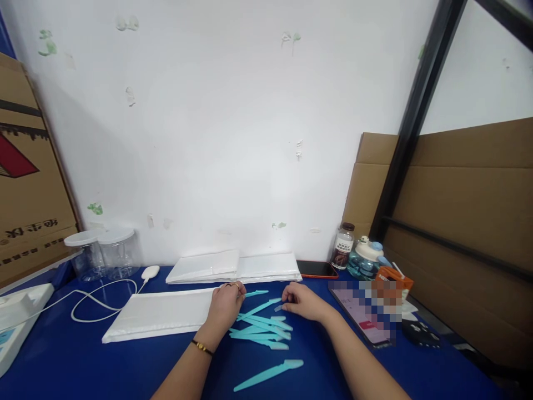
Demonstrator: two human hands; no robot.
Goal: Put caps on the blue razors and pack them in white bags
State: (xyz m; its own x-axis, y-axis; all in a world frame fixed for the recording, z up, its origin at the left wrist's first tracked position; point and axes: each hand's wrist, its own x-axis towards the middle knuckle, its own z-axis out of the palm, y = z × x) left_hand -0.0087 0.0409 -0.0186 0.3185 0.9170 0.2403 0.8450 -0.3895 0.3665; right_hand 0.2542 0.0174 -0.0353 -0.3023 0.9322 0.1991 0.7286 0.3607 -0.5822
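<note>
Razors, turquoise (264,336): pile on blue tabletop (320,372), stray one (266,376) at six o'clock. Left hand (227,301), ten o'clock from pile: fingers bent at another razor (258,292), grip unclear. Right hand (306,301), two o'clock: thumb and forefinger parted beside small clear piece (278,308).

your turquoise razor-like tools (267,376) look like smooth plastic with a faint sheen, while the white packets (162,312) show you a glossy, lightly creased skin. you have a smooth, matt blue tabletop (70,364), clear glossy jars (120,260) with white lids (117,235), dull cardboard panels (470,211), and a matt wall (225,150) roughened by peeled patches (130,96).
</note>
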